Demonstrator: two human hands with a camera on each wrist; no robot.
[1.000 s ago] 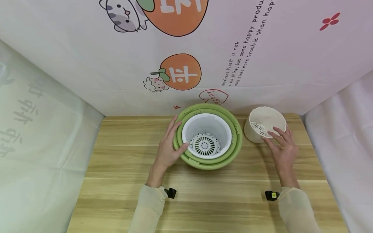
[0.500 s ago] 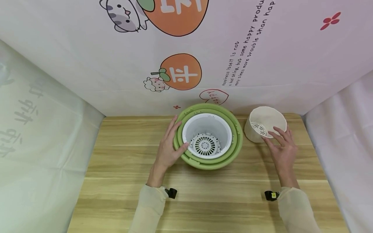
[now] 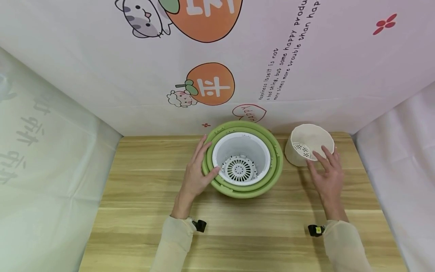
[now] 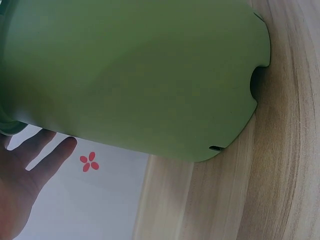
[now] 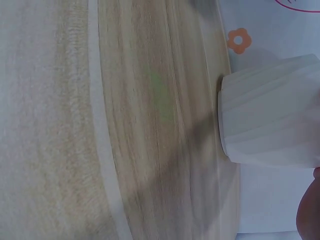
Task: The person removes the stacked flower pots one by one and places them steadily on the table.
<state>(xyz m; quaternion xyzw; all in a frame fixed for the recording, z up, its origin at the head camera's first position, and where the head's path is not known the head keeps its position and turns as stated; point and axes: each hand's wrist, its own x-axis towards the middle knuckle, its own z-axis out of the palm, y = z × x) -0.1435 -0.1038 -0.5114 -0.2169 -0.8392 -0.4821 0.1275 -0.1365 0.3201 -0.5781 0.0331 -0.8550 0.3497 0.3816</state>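
A stack of green flowerpots [image 3: 246, 194] stands by the back wall, with a white pot [image 3: 215, 153] nested inside and a slotted white base showing at its bottom. My left hand [image 3: 195, 173] rests on the stack's left side: straight fingers lie against the outer rim, the thumb reaches across to the white rim. In the left wrist view, its fingers [image 4: 52, 159] extend beside the tall green wall [image 4: 150, 75]. To the right stands a cream flowerpot [image 3: 295, 159] with a perforated disc [image 3: 301, 150] inside. My right hand [image 3: 329, 177] holds its near rim, thumb outside, fingertips over the inside.
The wooden table [image 3: 244, 234] ends at a white printed cloth wall [image 3: 136, 90] behind both pots. Pale cloth sides [image 3: 401, 158] flank the table. A gap of bare wood separates the green stack from the cream flowerpot.
My right hand has shifted slightly left, its fingers moving a little along the cream flowerpot's rim. My left hand and both sets of pots stay where they were.
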